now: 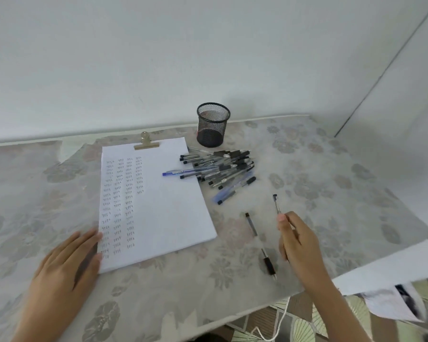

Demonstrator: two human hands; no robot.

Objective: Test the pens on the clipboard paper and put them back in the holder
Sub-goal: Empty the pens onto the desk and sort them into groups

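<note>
The holder (213, 124) is black wire mesh, metal by its look, and matt. The paper (168, 208) is white, smooth and matt, held by a brass-coloured metal clip (146, 143) with a dull shine. The heaped pens (220, 169) have clear, glossy plastic barrels with black or blue ends. A matt floral covering lies over the bench (331, 174). The far wall (158, 58) is smooth and matt.

Blocked just before the mesh holder (213, 124) by a heap of pens (220, 171), hemmed on the left by the clipboard paper (158, 206); open over bare table (331, 193) to the right, past a loose pen (258, 243) near the front.
</note>
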